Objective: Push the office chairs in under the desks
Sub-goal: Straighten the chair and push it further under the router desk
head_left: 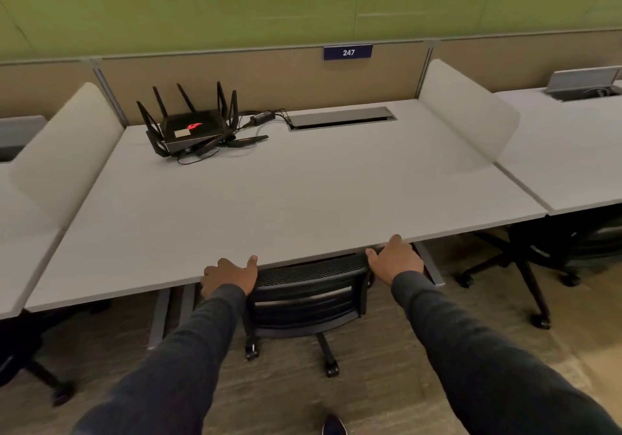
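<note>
Shoe tip (334,425), dark, nearest, on carpet before the desk. Sleeves, dark, both reaching toward the desk. Left hand (229,279), curled over left top corner of chair backrest, at desk front edge. Right hand (396,259), wrapped over right top corner, fingers closed on the frame. Office chair (308,295), black mesh back, seat tucked beneath the desk, casters visible behind front edge. Desk (286,199), pale grey top. Router (193,128), black, antennas upright, far left on desk. Cable tray (341,117), far centre. Sign (348,52), "247", on partition beyond desk.
</note>
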